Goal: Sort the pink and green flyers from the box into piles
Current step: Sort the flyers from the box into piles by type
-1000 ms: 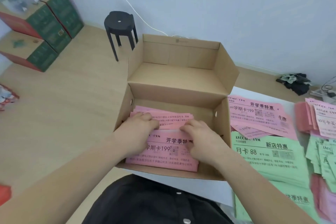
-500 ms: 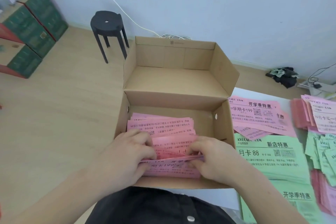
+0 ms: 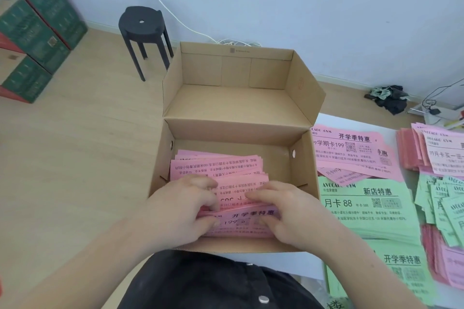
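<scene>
Pinching a bundle of pink flyers (image 3: pixel 242 218), probably light, floppy and slippery, at the 6 o'clock end of the box (image 3: pixel 305 158), I am curling my left hand (image 3: pixel 183 208) and right hand (image 3: pixel 285 211) round its sides.

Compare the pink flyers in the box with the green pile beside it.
The pink flyers sit inside the box; the green pile lies on the table. The pink flyers are fanned unevenly, pinched by the left hand and right hand; the green pile lies flat, untouched by hands. Both carry black print.
</scene>
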Demonstrator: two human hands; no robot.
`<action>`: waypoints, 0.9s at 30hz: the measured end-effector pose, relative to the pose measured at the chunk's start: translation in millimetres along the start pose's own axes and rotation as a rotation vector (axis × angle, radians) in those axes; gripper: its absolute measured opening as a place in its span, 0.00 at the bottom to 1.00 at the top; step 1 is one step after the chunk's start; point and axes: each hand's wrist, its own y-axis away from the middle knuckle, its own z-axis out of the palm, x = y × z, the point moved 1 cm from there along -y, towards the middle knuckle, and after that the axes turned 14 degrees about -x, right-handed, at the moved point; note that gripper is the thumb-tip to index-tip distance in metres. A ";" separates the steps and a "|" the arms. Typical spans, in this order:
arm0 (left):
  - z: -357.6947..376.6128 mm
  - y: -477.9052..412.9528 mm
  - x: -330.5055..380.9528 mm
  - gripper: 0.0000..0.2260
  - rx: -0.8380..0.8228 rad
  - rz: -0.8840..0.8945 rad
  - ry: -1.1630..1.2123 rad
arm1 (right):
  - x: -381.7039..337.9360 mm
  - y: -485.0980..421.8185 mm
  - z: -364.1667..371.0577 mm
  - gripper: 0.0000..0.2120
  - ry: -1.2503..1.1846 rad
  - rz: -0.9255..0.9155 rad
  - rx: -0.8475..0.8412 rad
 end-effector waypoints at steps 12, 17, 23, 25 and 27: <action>6.1 22.8 -5.2 0.18 -0.040 0.008 0.128 | 9.7 9.1 18.2 0.08 -0.108 -0.101 0.281; 5.3 18.1 -1.2 0.16 0.005 -0.002 0.069 | 8.8 12.4 23.1 0.07 -0.085 -0.096 0.313; -1.9 4.4 -0.2 0.22 0.109 -0.090 -0.030 | 4.8 6.5 22.4 0.22 -0.145 -0.014 0.229; -0.5 -2.3 -1.2 0.25 0.077 -0.110 -0.052 | 3.7 3.3 23.8 0.26 -0.147 -0.010 0.196; 1.6 -9.8 -4.2 0.25 0.083 -0.101 -0.074 | 4.9 -1.3 25.2 0.27 -0.106 0.029 0.147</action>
